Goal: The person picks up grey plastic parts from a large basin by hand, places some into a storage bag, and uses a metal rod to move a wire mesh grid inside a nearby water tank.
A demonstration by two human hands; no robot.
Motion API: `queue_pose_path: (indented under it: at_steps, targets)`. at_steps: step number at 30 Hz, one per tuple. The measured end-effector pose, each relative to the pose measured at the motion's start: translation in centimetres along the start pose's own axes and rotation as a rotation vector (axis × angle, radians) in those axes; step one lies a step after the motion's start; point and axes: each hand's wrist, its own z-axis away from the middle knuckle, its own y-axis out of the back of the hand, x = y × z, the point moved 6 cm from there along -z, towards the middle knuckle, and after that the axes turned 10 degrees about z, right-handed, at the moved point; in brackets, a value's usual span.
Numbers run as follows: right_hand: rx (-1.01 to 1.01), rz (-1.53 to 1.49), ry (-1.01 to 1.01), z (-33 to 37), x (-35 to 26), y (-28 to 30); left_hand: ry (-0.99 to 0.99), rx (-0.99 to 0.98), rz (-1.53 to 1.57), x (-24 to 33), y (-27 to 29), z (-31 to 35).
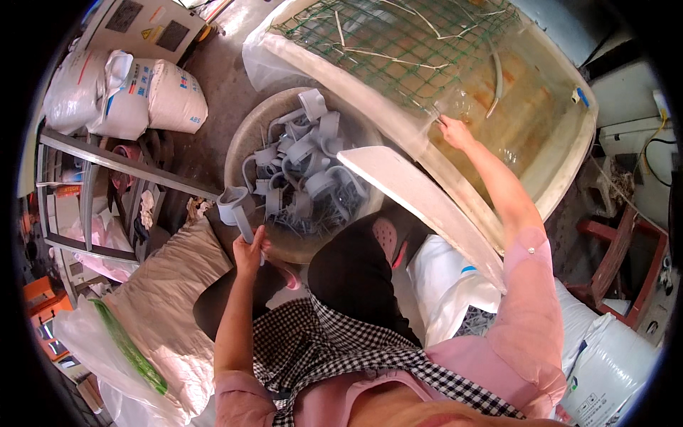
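Observation:
My left hand (250, 249) is closed around the straight stem of a grey plastic part (233, 205) with a round, cup-like head, held up beside the basin's near left rim. Similar grey plastic parts (302, 148) lie heaped in the round basin (236, 135), with thin grey scraps among them. My right hand (455, 132) reaches over the near wall of a pale tank (405, 117) of shallow, brownish water. Its fingers are closed at the corner of a green net (405, 57); a small thing shows at the fingertips, too small to name.
A long white board (420, 206) slants between the basin and my right arm. Filled white sacks (174, 96) stand at the far left, above a metal frame (128, 167). A large beige sack (171, 285) lies left of my legs, and an open white bag (455, 281) stands right of them.

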Motion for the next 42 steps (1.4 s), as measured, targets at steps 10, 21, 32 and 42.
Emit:
queue_pose_path:
  at_steps: [10, 21, 32, 42]
  targets:
    - [-0.093, -0.286, 0.000, -1.9, 1.5, -0.1, 0.005, -0.045, 0.048, 0.3, -1.2, -0.6]
    - [-0.167, -0.565, -0.086, 0.4, 3.2, -1.4, -0.005, -0.024, 0.039, 0.6, -1.3, -0.4]
    - [0.058, -0.015, -0.039, 1.8, -1.5, 2.1, -0.011, -0.013, 0.094, 0.0, 0.4, 0.2]
    - [-0.081, 0.086, -0.195, 1.9, -3.7, 4.8, -0.015, -0.002, 0.055, 0.7, 0.2, 0.0]
